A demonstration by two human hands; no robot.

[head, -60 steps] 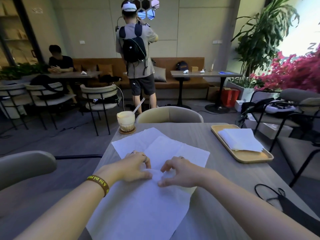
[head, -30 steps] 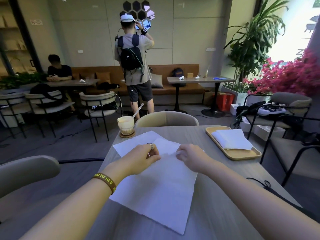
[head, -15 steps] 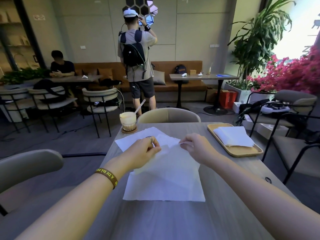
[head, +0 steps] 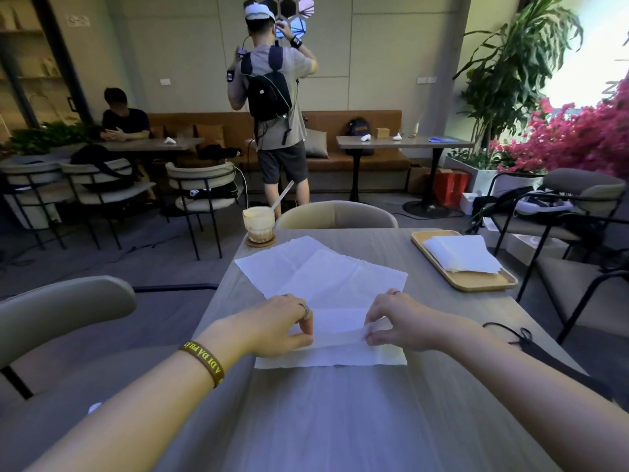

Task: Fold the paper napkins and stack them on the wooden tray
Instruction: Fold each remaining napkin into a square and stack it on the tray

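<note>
Folding a paper napkin [head: 335,323] on the worktop [head: 340,420], left hand [head: 275,327] and right hand [head: 398,323] pinch its doubled-over edge, fingers clamped on the paper.
Next, it seems, the edge must be laid flush and the crease pressed. Unfolded napkins [head: 299,267] lie just beyond; the wooden tray [head: 476,284], far right, holds a folded stack [head: 461,253].

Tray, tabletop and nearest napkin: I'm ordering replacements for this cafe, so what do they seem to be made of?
Tray: light wood or bamboo, matte; pale yellow tone with a raised rim.
Tabletop: possibly wood-look laminate or sealed wood; grey streaked grain, slight sheen.
Nearest napkin: thin white tissue paper, matte; it shows creases and a slightly ragged edge.
</note>
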